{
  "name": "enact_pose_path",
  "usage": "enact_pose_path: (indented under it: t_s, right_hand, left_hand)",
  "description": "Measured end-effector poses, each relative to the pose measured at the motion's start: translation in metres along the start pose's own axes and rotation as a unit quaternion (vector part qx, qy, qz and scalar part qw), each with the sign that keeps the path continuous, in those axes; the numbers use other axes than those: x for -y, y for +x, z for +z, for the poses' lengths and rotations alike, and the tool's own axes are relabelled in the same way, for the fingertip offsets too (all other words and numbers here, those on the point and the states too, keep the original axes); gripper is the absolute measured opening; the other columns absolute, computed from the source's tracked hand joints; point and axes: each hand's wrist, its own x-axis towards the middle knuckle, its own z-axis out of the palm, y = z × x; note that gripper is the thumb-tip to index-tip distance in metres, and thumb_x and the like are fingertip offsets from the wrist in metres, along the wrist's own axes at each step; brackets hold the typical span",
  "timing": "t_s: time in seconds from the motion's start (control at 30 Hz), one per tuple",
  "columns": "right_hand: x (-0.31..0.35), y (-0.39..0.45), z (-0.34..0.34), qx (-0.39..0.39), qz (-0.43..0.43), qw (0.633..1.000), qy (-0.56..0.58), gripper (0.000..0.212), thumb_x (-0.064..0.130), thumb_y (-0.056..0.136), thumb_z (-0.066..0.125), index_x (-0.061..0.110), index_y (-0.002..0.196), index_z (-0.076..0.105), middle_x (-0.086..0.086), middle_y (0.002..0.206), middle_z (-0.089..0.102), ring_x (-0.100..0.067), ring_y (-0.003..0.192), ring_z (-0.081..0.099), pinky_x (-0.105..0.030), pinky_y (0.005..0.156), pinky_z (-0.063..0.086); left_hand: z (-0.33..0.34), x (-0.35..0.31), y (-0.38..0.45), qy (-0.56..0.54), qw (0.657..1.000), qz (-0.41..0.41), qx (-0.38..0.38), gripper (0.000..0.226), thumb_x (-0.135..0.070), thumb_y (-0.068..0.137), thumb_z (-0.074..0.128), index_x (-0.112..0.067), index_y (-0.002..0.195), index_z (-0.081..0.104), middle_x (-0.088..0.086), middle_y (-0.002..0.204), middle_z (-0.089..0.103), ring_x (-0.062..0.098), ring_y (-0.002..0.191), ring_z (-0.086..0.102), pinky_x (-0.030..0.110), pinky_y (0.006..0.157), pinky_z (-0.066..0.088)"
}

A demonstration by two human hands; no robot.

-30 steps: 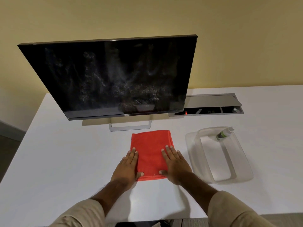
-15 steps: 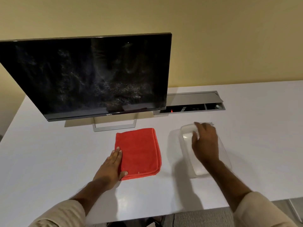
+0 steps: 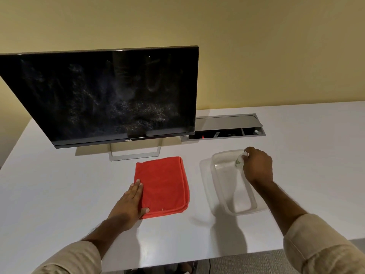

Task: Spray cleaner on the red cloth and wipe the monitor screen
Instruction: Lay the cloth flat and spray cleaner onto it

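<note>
A folded red cloth [image 3: 165, 184] lies flat on the white table in front of the monitor [image 3: 110, 95], whose dark screen is smeared and dusty. My left hand [image 3: 131, 202] rests flat on the cloth's left edge, fingers together. A small spray bottle [image 3: 240, 160] with a white top and greenish label is at the far end of a clear plastic tray [image 3: 219, 186] to the right of the cloth. My right hand [image 3: 257, 167] is curled around the bottle and hides most of it.
A white table [image 3: 59, 194] carries everything. Behind the tray, an open grey cable hatch [image 3: 225, 127] is set into the tabletop with a red light inside. The monitor's metal stand [image 3: 135, 154] sits just beyond the cloth. A yellow wall is behind.
My right hand left the cloth, moved right to the tray and closed on the spray bottle. My left hand stayed on the cloth. The camera view shifted right.
</note>
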Motion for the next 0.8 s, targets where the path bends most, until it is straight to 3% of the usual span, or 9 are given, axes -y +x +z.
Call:
enact_pose_path:
  t_s: [0.17,0.23,0.3,0.4,0.5,0.6,0.67,0.73,0.8]
  right_hand:
    - [0.0,-0.01,-0.008,-0.018,0.021,0.996,0.082,0.02,0.015,0.096,0.057,0.004,0.105,0.07,-0.015,0.099,0.073,-0.033,0.086,0.065,-0.035,0.078,0.049]
    - [0.003,-0.015,-0.015,-0.035,0.022,0.993,0.115,0.018,0.016,0.097,0.056,0.006,0.096,0.07,-0.013,0.093,0.073,-0.026,0.077,0.06,-0.03,0.071,0.046]
    - [0.011,-0.022,-0.025,-0.062,-0.007,0.99,0.128,0.018,0.018,0.097,0.054,0.008,0.094,0.069,-0.011,0.091,0.072,-0.025,0.077,0.058,-0.031,0.07,0.046]
    - [0.028,-0.033,-0.043,-0.098,-0.049,0.982,0.156,0.019,0.02,0.097,0.056,0.01,0.107,0.069,-0.008,0.099,0.071,-0.028,0.091,0.061,-0.035,0.08,0.047]
    - [0.05,-0.05,-0.055,-0.122,-0.101,0.964,0.214,0.017,0.013,0.095,0.06,0.008,0.11,0.067,-0.007,0.101,0.07,-0.026,0.092,0.061,-0.03,0.081,0.042]
    - [0.072,-0.069,-0.053,-0.129,-0.133,0.947,0.264,0.018,0.006,0.093,0.062,0.001,0.109,0.066,-0.011,0.102,0.07,-0.025,0.093,0.063,-0.033,0.083,0.049]
    - [0.084,-0.082,-0.044,-0.109,-0.137,0.94,0.292,0.018,0.005,0.094,0.06,0.001,0.109,0.066,-0.007,0.099,0.07,-0.019,0.09,0.064,-0.031,0.081,0.052]
    - [0.094,-0.098,-0.031,-0.056,-0.123,0.941,0.31,0.017,0.007,0.096,0.056,0.007,0.11,0.065,0.004,0.093,0.067,-0.01,0.084,0.061,-0.023,0.078,0.049]
    - [0.097,-0.114,-0.016,0.01,-0.105,0.949,0.296,0.016,0.009,0.098,0.052,0.011,0.107,0.065,0.009,0.09,0.065,-0.009,0.08,0.06,-0.023,0.075,0.048]
  left_hand:
    - [-0.004,-0.004,-0.002,0.001,1.0,-0.001,0.003,0.097,-0.061,0.095,0.042,-0.014,0.155,-0.018,0.005,0.165,-0.02,0.023,0.155,-0.007,0.039,0.126,0.009]
    - [-0.006,-0.005,-0.003,0.0,1.0,0.0,0.003,0.097,-0.06,0.096,0.043,-0.014,0.155,-0.018,0.005,0.165,-0.02,0.023,0.155,-0.007,0.039,0.126,0.009]
    - [-0.006,-0.005,-0.004,0.0,1.0,0.003,0.0,0.097,-0.061,0.095,0.042,-0.013,0.155,-0.017,0.005,0.165,-0.02,0.023,0.155,-0.007,0.04,0.126,0.01]
    - [-0.006,-0.003,-0.004,-0.002,1.0,0.008,-0.004,0.098,-0.063,0.094,0.042,-0.013,0.155,-0.016,0.006,0.165,-0.019,0.024,0.155,-0.006,0.04,0.126,0.011]
    - [-0.005,-0.001,-0.005,-0.008,1.0,0.012,-0.009,0.099,-0.066,0.093,0.041,-0.014,0.155,-0.015,0.004,0.165,-0.018,0.024,0.155,-0.005,0.04,0.126,0.011]
    - [-0.004,0.001,-0.005,-0.014,1.0,0.014,-0.014,0.099,-0.067,0.091,0.041,-0.014,0.156,-0.014,0.004,0.165,-0.016,0.023,0.155,-0.004,0.04,0.126,0.011]
    - [-0.004,0.002,-0.005,-0.017,1.0,0.012,-0.015,0.1,-0.067,0.091,0.041,-0.015,0.156,-0.013,0.003,0.166,-0.016,0.023,0.155,-0.004,0.04,0.126,0.011]
    - [-0.004,0.002,-0.005,-0.018,1.0,0.011,-0.016,0.099,-0.067,0.091,0.041,-0.015,0.156,-0.013,0.003,0.166,-0.016,0.023,0.155,-0.004,0.04,0.126,0.011]
    - [-0.004,0.001,-0.005,-0.018,1.0,0.011,-0.016,0.099,-0.066,0.092,0.041,-0.015,0.156,-0.013,0.004,0.166,-0.016,0.022,0.155,-0.004,0.039,0.126,0.01]
